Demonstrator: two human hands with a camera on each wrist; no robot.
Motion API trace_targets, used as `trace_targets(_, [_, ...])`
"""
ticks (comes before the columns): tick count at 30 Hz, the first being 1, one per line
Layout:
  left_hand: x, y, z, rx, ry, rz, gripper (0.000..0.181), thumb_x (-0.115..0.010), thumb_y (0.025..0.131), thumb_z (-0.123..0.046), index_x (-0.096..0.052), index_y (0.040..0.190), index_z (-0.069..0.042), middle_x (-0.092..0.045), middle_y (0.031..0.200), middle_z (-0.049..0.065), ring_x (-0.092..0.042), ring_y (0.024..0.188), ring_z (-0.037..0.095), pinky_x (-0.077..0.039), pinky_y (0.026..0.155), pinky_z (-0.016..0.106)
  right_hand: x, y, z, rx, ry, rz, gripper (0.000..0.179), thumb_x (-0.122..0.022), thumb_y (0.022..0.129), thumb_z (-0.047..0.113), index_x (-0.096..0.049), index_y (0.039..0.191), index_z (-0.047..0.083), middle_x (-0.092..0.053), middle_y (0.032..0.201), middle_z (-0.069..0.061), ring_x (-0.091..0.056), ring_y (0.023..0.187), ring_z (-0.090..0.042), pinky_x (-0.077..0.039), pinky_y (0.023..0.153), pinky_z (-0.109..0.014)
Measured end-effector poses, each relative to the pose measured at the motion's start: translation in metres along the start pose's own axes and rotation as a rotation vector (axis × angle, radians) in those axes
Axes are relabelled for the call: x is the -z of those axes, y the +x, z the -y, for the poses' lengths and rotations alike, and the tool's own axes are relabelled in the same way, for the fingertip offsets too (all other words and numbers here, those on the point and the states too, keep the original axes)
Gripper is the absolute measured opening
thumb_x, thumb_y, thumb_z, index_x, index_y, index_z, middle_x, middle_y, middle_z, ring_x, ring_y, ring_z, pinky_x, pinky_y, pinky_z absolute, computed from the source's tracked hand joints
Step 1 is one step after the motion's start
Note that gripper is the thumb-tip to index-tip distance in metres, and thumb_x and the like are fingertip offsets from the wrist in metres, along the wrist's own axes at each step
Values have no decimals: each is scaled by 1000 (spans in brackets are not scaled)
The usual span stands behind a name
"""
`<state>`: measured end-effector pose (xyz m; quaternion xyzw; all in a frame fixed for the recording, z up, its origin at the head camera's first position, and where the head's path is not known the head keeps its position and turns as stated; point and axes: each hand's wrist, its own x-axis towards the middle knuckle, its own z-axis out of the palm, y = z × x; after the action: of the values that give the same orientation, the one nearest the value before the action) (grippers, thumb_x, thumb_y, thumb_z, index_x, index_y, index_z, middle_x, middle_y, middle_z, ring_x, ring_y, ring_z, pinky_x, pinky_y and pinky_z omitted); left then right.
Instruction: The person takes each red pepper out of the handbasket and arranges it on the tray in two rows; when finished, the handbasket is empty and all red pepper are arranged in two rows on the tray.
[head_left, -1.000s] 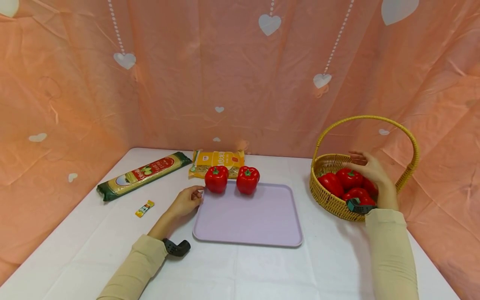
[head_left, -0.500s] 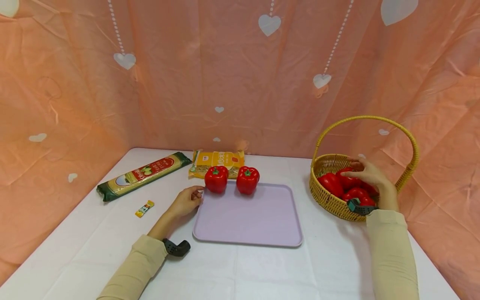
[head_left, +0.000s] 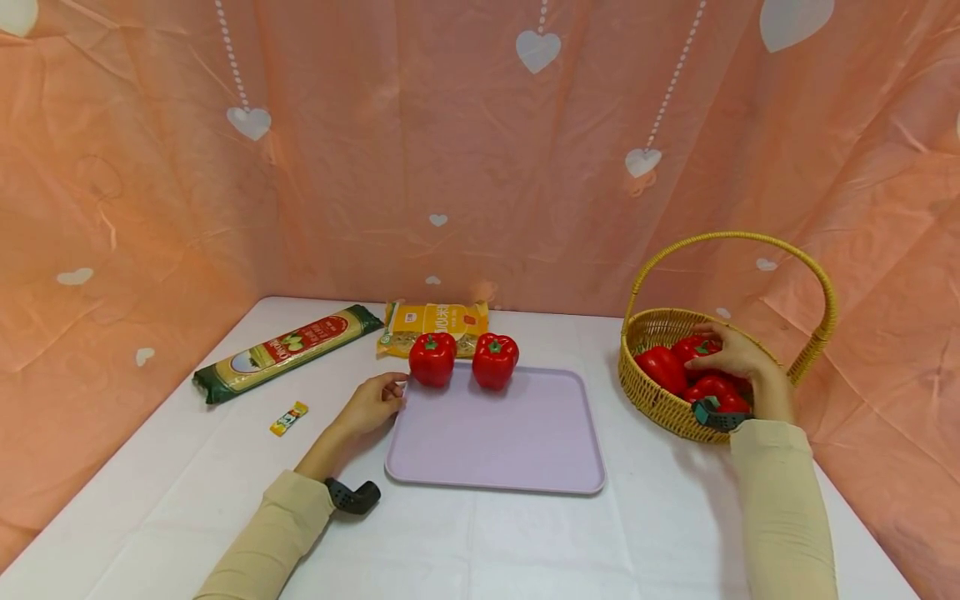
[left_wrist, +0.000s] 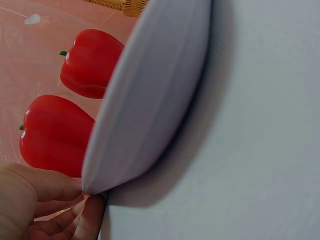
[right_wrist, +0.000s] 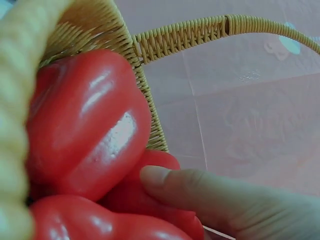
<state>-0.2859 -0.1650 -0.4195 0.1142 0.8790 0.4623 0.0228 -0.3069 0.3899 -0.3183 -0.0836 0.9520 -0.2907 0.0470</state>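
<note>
My left hand (head_left: 371, 403) pinches the upper left corner of a pale lilac tray (head_left: 495, 433); in the left wrist view its thumb and fingers meet at the tray rim (left_wrist: 125, 120). Two red bell peppers (head_left: 432, 360) (head_left: 495, 362) stand side by side at the tray's far edge. At the right, my right hand (head_left: 738, 357) reaches into a wicker basket (head_left: 660, 408) of several red bell peppers. Its thumb and fingers straddle the rear bell pepper (head_left: 693, 347); the right wrist view shows the thumb against that pepper (right_wrist: 135, 192), with the other fingers hidden.
A yellow grain packet (head_left: 442, 321) lies behind the tray. Farther left are a long green-ended noodle packet (head_left: 288, 352) and a small orange sachet (head_left: 288, 418). The basket's tall handle (head_left: 731, 235) arches above the right hand. A pink curtain (head_left: 450, 167) hangs behind the white table.
My right hand has come down from above the basket, its fingers and thumb closing in around the rear bell pepper. The left hand and tray have stayed put.
</note>
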Motion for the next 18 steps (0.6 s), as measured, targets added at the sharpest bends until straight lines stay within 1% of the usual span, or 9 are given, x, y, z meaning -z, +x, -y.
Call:
trace_targets(4, [0, -1, 0, -5, -13, 3, 41, -56, 84, 4, -50, 125, 9, -55, 90, 13, -49, 75, 18, -44, 62, 24, 0, -2, 0, -25, 11, -12, 74, -68, 83, 31, -32, 138, -4, -36, 128, -32, -40, 108, -44, -43, 87, -52])
trace_targets(7, [0, -1, 0, -3, -16, 7, 42, -56, 84, 4, -49, 125, 9, -55, 90, 12, -49, 75, 18, -44, 63, 24, 0, -3, 0, -28, 38, -25, 75, -67, 84, 32, -30, 138, -4, -35, 129, -31, -39, 108, -44, -44, 87, -52])
trace_targets(11, [0, -1, -1, -5, -7, 8, 42, -56, 85, 4, -49, 125, 9, -55, 90, 13, -49, 75, 18, -43, 63, 25, 1, -3, 1, -7, 86, -80, 77, -66, 85, 32, -24, 139, -5, -32, 131, -31, -34, 113, -46, -39, 90, -58])
trace_targets(14, [0, -1, -1, 0, -2, 8, 42, -56, 85, 3, -49, 126, 9, -55, 90, 13, -48, 75, 17, -42, 63, 24, 3, -4, 5, 12, 119, -137, 76, -65, 86, 31, -22, 139, -4, -31, 131, -31, -34, 114, -46, -36, 91, -59])
trace_targets(16, [0, 0, -1, -2, 4, 5, 42, -57, 85, 3, -49, 125, 9, -55, 90, 13, -48, 74, 17, -42, 63, 24, 5, -5, 8, 30, 139, -171, 74, -64, 87, 29, -23, 139, -4, -33, 131, -31, -36, 113, -44, -40, 89, -51])
trace_targets(18, [1, 0, -1, -7, 3, 4, 41, -56, 85, 3, -49, 125, 9, -55, 90, 13, -49, 74, 17, -42, 63, 24, 7, -5, 13, 50, 153, -205, 72, -64, 87, 27, -23, 140, -3, -34, 131, -29, -38, 112, -40, -44, 85, -39])
